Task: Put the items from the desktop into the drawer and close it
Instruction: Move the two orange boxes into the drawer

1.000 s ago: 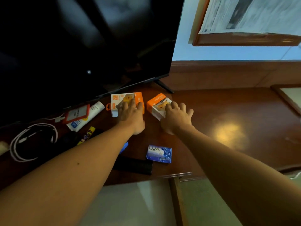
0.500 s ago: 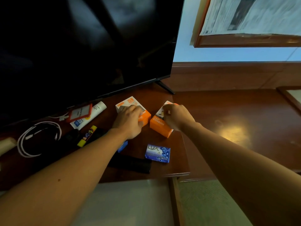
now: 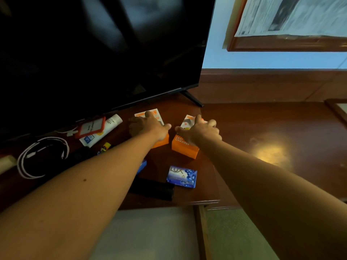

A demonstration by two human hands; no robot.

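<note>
Pickup step, judged. Left hand (image 3: 150, 126) clamped over left charger box (image 3: 159, 141), right hand (image 3: 201, 131) gripping right charger box (image 3: 185, 147), both boxes on desk just before TV (image 3: 97, 53). Next: lift, carry to drawer, not identifiable here.

A dark reddish-brown wooden desk (image 3: 262, 128) fills the middle of the frame. On it, at centre, lie two orange charger boxes (image 3: 185, 148) side by side, each under a hand. Just below them lies a blue soap packet (image 3: 181, 176), with a black bar-shaped thing (image 3: 153, 190) to its lower left. At left lie a white tube (image 3: 102, 131), a red-framed card holder (image 3: 91, 127) over it, and a coiled white cable (image 3: 42, 156). A television's foot (image 3: 193, 99) stands at upper centre.
</note>
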